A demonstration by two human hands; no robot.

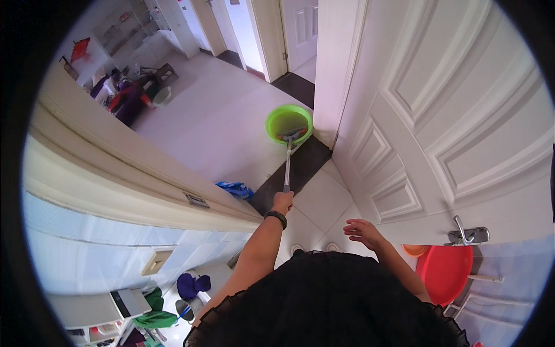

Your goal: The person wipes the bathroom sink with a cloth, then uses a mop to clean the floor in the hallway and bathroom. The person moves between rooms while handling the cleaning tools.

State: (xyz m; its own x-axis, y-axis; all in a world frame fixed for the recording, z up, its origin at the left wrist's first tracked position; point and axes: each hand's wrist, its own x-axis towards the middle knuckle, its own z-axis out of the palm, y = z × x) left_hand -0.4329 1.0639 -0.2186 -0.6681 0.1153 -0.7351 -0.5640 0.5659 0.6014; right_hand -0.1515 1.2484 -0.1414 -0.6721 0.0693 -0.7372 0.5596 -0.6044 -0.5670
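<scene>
My left hand (283, 202), with a dark bracelet at the wrist, is closed around the grip of a long silvery pole (287, 168). The pole reaches away from me over the dark threshold. At its far end a grey and orange head (292, 134), probably a mop's, sits inside a lime-green plastic bucket (288, 112). What else the bucket holds is too dim to tell. My right hand (363, 233) hovers over the tiles with its fingers apart and nothing in them, left of the white panelled door (392, 169).
The dark threshold strip (284, 184) crosses the doorway, with a blue plastic bag (235, 189) at its left end. A lever handle (466, 232) juts from the door on my right. Behind it stand a red basin (446, 273) and an orange basin (414, 250).
</scene>
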